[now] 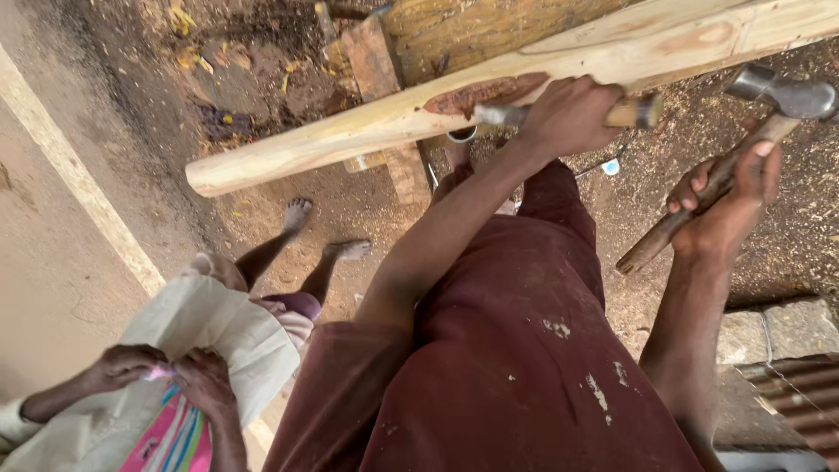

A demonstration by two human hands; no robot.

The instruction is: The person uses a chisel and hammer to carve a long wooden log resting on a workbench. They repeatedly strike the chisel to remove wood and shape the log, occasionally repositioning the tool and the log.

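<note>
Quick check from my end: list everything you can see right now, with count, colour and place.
wooden pole: 1, pale, peeled, with a reddish bark patch, running across the top of view
chisel: 1, steel blade and pale wooden handle, laid against the pole
hammer: 1, steel head and brown wooden handle, at upper right
wooden block: 1, brown, under the pole
ground: brown dirt strewn with sawdust
stone slabs: grey, lower right
another person: 1, barefoot, lower left, hands on a white sack
left hand: gripping the chisel
right hand: gripping the hammer handle
</note>
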